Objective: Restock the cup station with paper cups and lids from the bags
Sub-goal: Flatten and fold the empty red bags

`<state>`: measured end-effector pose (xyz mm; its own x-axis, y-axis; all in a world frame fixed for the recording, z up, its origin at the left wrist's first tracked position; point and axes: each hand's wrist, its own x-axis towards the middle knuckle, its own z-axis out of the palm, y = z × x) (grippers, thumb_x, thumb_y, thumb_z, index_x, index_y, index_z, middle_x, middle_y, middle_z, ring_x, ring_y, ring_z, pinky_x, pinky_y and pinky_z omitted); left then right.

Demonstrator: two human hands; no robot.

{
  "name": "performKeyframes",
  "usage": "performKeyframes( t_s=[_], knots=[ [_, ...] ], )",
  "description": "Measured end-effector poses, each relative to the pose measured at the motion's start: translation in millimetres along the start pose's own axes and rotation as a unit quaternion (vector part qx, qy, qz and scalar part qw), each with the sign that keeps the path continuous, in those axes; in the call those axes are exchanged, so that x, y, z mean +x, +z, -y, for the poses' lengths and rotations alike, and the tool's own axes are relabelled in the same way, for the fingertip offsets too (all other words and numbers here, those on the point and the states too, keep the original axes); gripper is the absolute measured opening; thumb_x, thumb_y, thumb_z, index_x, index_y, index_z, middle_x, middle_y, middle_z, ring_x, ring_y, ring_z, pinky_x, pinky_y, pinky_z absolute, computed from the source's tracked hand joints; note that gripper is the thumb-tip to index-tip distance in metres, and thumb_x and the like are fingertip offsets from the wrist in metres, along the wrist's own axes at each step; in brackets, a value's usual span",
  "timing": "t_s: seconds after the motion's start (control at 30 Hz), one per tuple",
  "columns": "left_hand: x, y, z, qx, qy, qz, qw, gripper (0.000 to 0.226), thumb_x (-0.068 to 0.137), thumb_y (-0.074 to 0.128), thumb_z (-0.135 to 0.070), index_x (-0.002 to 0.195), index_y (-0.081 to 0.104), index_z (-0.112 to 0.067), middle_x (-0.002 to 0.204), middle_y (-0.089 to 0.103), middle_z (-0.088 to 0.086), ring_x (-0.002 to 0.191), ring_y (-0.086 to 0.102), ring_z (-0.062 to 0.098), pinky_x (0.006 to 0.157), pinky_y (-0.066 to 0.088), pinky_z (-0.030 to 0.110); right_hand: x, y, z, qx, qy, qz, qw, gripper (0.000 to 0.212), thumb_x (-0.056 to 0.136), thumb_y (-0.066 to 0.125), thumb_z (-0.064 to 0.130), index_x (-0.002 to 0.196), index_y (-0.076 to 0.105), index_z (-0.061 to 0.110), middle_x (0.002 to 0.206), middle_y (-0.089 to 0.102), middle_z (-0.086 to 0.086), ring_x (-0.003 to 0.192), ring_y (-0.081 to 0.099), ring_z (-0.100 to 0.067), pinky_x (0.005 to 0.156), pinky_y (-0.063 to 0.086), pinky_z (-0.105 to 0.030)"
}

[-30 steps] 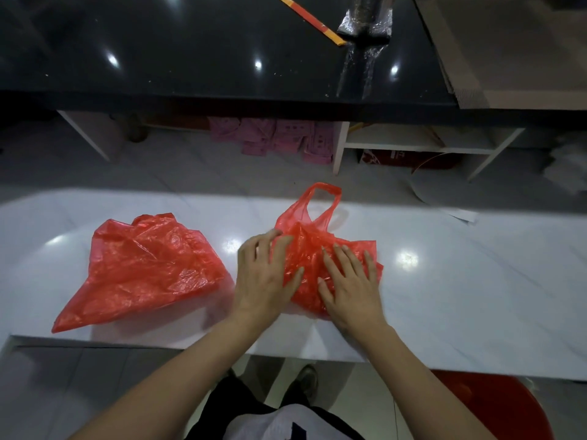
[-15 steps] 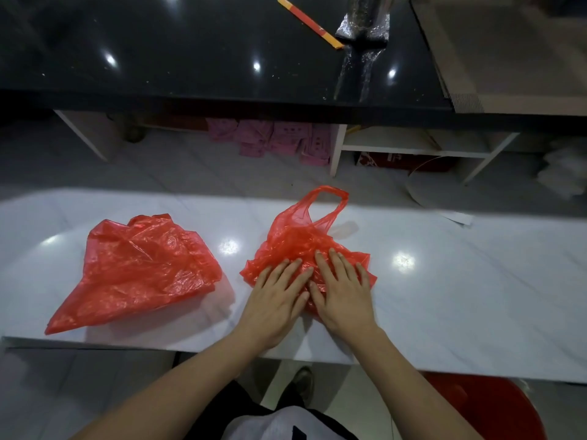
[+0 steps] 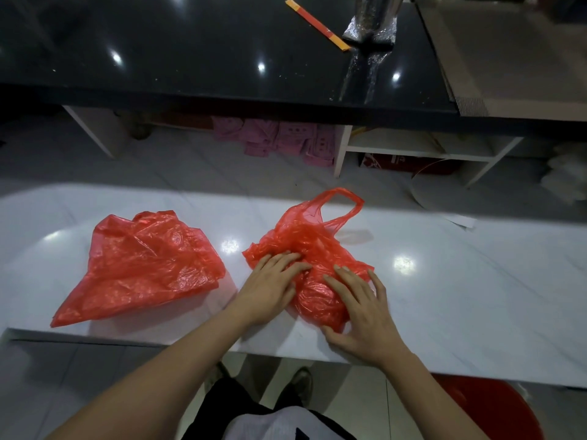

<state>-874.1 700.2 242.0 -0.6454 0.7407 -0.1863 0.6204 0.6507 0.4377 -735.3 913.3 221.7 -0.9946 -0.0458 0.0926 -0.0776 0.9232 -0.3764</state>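
Two red plastic bags lie on the white marble table (image 3: 460,296). The left bag (image 3: 143,265) is flattened and lies apart from my hands. The right bag (image 3: 313,236) is crumpled, with one handle loop standing up at its far end. My left hand (image 3: 273,284) presses flat on the bag's left side with straight fingers. My right hand (image 3: 359,306) lies spread over its near right part, thumb on the table beside it. No cups or lids are visible.
A black glossy counter (image 3: 190,52) runs across the back, carrying an orange strip (image 3: 317,25) and a shiny foil-wrapped object (image 3: 371,23). Below it are white shelves (image 3: 413,147) and pink cloths (image 3: 286,141). A red stool (image 3: 486,408) stands at the lower right.
My hands have slid apart over the right bag: the left hand a little left, the right hand down and to the right. The bag looks more bunched between them.
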Motion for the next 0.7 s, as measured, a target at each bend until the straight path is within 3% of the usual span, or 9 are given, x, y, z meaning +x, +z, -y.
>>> performKeyframes(
  t_s=[0.13,0.27,0.4,0.47,0.53,0.7],
  knots=[
    [-0.4,0.3,1.1,-0.003,0.01,-0.007,1.0,0.045,0.107,0.041,-0.034,0.152,0.037,-0.039,0.163,0.031,-0.009,0.154,0.02,0.013,0.128,0.003,0.041,-6.2,5.2,-2.9,-0.014,-0.033,-0.044,0.998,0.082,0.077,0.071,0.053,0.15,0.048,0.024,0.154,0.049,0.003,0.148,0.04,-0.017,0.121,0.023,-0.061],
    [-2.0,2.0,-4.8,0.048,0.011,-0.027,0.998,0.044,0.108,0.036,-0.035,0.152,0.038,-0.037,0.163,0.034,-0.008,0.154,0.022,0.016,0.129,0.002,0.042,-5.4,11.9,-3.2,-0.044,-0.039,-0.077,0.995,0.06,0.084,0.065,0.049,0.137,0.061,0.02,0.136,0.066,0.002,0.132,0.058,-0.02,0.119,0.03,-0.056],
    [-4.9,5.5,-11.5,0.146,0.045,-0.123,0.981,0.041,0.097,0.052,-0.03,0.137,0.06,-0.024,0.148,0.056,0.006,0.139,0.05,0.032,0.121,0.025,0.05,1.4,9.5,4.8,-0.052,-0.031,-0.099,0.993,0.043,0.09,0.056,0.043,0.123,0.069,0.018,0.119,0.072,0.002,0.115,0.066,-0.02,0.117,0.031,-0.051],
    [-10.3,5.0,-13.1,0.164,0.063,-0.174,0.969,0.042,0.092,0.059,-0.024,0.133,0.063,-0.019,0.142,0.059,0.009,0.132,0.054,0.035,0.117,0.037,0.052,3.9,5.5,8.4,-0.052,-0.028,-0.105,0.993,0.039,0.09,0.057,0.041,0.12,0.069,0.019,0.112,0.072,0.003,0.109,0.065,-0.019,0.115,0.034,-0.05],
    [-20.7,2.2,-16.2,0.149,0.079,-0.194,0.966,0.041,0.092,0.053,-0.021,0.132,0.062,-0.018,0.137,0.06,0.007,0.128,0.052,0.032,0.112,0.042,0.048,5.8,3.2,11.0,-0.045,-0.024,-0.106,0.993,0.037,0.09,0.057,0.04,0.118,0.068,0.02,0.107,0.07,0.004,0.105,0.064,-0.019,0.114,0.036,-0.05],
    [-39.7,2.6,-17.9,0.087,0.03,-0.091,0.992,0.061,0.085,0.052,-0.054,0.141,0.049,-0.029,0.14,0.053,-0.002,0.129,0.045,0.02,0.113,0.038,0.041,14.9,0.4,18.7,-0.002,-0.014,-0.125,0.992,0.028,0.086,0.059,0.033,0.111,0.066,0.021,0.1,0.069,0.005,0.098,0.065,-0.02,0.11,0.036,-0.044]
  ],
)
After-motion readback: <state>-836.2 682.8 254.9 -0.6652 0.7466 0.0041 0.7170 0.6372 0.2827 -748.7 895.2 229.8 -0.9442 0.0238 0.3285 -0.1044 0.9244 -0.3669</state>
